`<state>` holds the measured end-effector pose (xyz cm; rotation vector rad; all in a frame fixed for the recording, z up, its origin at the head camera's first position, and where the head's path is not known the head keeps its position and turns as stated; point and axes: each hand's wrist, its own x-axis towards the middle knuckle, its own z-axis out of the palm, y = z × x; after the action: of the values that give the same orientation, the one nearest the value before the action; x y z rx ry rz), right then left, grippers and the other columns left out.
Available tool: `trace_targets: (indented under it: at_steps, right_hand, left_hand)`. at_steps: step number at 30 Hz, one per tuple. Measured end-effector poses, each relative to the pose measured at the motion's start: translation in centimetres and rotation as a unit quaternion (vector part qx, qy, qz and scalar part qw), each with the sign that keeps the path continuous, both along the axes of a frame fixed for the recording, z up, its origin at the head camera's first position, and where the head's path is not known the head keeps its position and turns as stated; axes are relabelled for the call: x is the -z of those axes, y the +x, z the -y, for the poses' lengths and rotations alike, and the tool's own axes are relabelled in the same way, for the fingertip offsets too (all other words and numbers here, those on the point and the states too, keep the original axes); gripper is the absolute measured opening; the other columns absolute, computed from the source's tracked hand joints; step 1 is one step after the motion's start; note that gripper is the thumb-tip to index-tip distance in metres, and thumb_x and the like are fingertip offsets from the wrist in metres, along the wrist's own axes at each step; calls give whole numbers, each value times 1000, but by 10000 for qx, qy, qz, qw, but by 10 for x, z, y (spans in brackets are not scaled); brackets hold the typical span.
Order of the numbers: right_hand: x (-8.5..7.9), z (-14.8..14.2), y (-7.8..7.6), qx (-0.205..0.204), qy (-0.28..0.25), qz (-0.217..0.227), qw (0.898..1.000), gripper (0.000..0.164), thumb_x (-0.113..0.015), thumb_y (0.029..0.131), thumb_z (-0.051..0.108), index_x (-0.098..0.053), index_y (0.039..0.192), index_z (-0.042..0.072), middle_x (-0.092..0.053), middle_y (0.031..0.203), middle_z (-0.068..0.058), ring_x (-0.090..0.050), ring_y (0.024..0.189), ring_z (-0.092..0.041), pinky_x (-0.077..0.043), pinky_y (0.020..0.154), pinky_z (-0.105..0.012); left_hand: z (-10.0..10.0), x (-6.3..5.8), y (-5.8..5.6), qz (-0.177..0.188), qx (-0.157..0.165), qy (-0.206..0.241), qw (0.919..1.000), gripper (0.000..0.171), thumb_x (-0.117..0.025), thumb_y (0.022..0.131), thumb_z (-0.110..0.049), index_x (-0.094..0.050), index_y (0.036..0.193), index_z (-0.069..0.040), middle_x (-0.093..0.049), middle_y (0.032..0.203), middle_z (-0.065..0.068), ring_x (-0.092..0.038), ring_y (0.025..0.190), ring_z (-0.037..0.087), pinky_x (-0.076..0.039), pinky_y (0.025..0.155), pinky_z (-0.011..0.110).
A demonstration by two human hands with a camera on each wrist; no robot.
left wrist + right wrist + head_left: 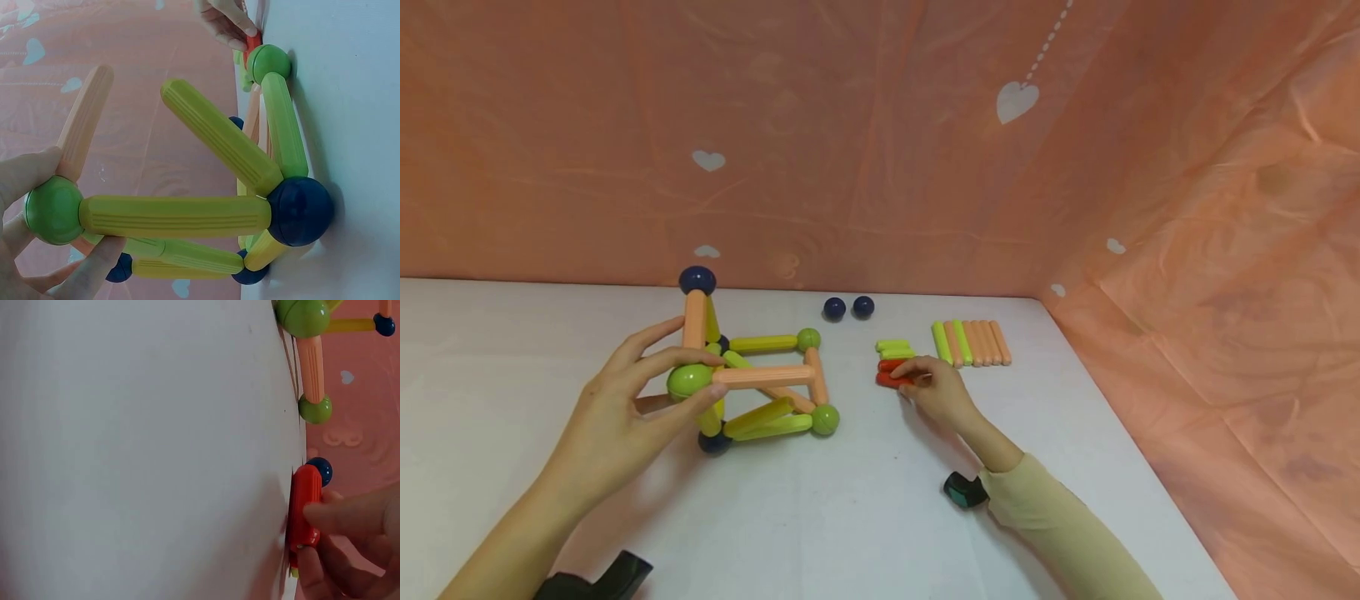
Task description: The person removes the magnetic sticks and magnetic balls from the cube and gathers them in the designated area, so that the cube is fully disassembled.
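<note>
A frame of magnetic building sticks and balls stands at the left of the table. My left hand [613, 421] grips the green ball [687, 382] at its near upper corner, fingertips also on the peach stick [767, 377] that runs right from it. In the left wrist view, a yellow stick [175, 215] links this green ball to a dark blue ball [301, 211] low on the frame. To the right of the frame, my right hand [936, 392] pinches a red stick [305, 500] at one end, thumb on its side. Another red stick [891, 365] lies just behind it.
Short light-green sticks [893, 345] lie behind the red ones. Farther right is a row of peach and green sticks [981, 342]. Two loose dark blue balls [863, 307] sit near the back edge, before a peach curtain [880, 150].
</note>
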<state>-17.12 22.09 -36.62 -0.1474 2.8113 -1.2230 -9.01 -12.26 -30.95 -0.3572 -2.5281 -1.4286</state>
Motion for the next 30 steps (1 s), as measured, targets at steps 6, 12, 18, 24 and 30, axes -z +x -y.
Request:
trace_targets:
  at_steps: [6,12,18,24,30]
  right_hand:
    - [-5,0,3,170,-151,-267,9994,16,-65,85,-3,-71,98,4,-66,113,-13,-61,103,-28,-52,88,-39]
    - [-21,18,10,-478,-1298,-612,9885,22,-66,86,2,-65,108,-5,-66,109,-20,-65,97,-29,-52,88,-33]
    - [-36,54,21,-1481,-2870,70,9464,39,-66,90,10,-57,124,-5,-58,122,-27,-65,101,-13,-53,89,-29]
    - [-43,80,31,-2173,-3587,423,9068,58,-73,86,25,-52,130,-7,-58,127,-21,-63,104,-11,-52,90,-26]
    - [-45,92,34,-2367,-3574,150,9033,47,-72,87,23,-59,121,-7,-63,117,-17,-63,97,-17,-56,82,-31]
  left_hand:
    - [-1,1,0,6,27,69,10000,31,-76,84,-21,-69,113,-14,-36,148,10,-38,131,40,-52,75,11]
    - [-1,0,1,-67,45,163,9998,34,-76,83,-19,-68,115,-13,-37,147,10,-37,131,38,-42,74,-1]
    - [2,0,3,-92,127,29,9999,36,-75,84,-18,-67,119,-18,-34,148,12,-37,130,41,-44,75,2]
    - [3,0,7,-168,110,13,9998,35,-73,86,-19,-66,121,-21,-36,148,9,-38,131,37,-48,76,6]
    - [-1,-1,5,-212,189,0,9996,35,-72,87,-19,-66,121,-20,-35,149,10,-39,131,38,-54,79,43]
